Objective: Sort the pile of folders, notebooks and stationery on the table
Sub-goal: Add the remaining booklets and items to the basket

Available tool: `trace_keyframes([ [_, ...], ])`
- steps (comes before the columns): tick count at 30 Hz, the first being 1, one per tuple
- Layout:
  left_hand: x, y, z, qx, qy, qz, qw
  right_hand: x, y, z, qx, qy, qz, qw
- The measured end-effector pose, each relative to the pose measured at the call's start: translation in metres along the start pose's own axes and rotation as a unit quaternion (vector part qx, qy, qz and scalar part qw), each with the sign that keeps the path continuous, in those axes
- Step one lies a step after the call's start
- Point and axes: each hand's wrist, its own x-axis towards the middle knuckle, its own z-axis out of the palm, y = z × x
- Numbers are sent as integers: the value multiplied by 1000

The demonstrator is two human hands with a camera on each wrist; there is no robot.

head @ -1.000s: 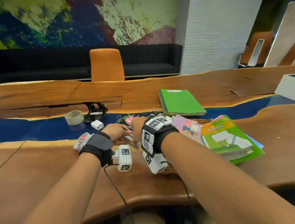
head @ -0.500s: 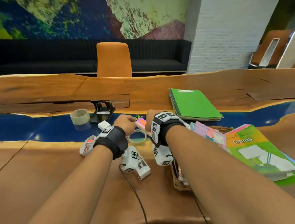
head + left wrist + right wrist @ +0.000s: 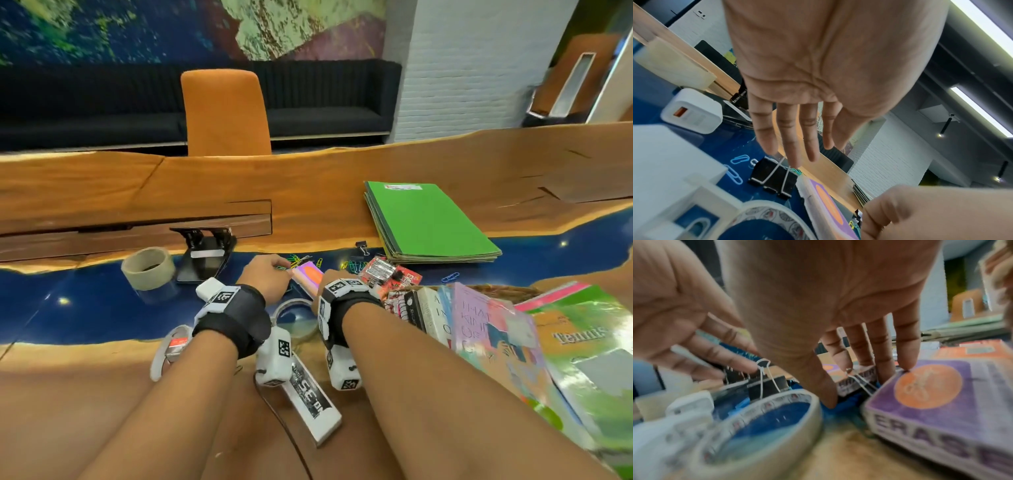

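A purple eraser box [image 3: 308,277] with an orange circle lies on the blue strip between my hands. My right hand [image 3: 323,278] is spread over it. In the right wrist view the right hand [image 3: 865,378] has straight fingers, the little fingertip touches the eraser box [image 3: 927,395], and the thumb points down beside it. My left hand [image 3: 797,155] is flat and open. Its fingertips touch the wire handles of black binder clips [image 3: 774,180]. A clear tape roll [image 3: 294,318] lies just in front of both hands.
Green folders [image 3: 428,222] are stacked at the back right. Books [image 3: 472,318] and a tennis book [image 3: 582,346] lean at the right. A beige tape roll [image 3: 147,269], a black stand [image 3: 205,253], a white charger [image 3: 209,287], a white box [image 3: 313,397] and loose paper clips [image 3: 349,265] surround my hands.
Both hands have moved forward off the book pile to the small stationery on the blue strip. The left hand now reaches the binder clips, and the right hand touches the eraser box.
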Motion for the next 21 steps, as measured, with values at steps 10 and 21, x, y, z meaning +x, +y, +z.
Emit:
trace_keyframes([
  [10, -39, 41, -5, -129, 62, -27, 989, -78, 4, -94, 99, 88, -62, 989],
  [21, -136, 122, 36, -290, -43, 82, 952, -161, 146, -104, 57, 144, -53, 986],
])
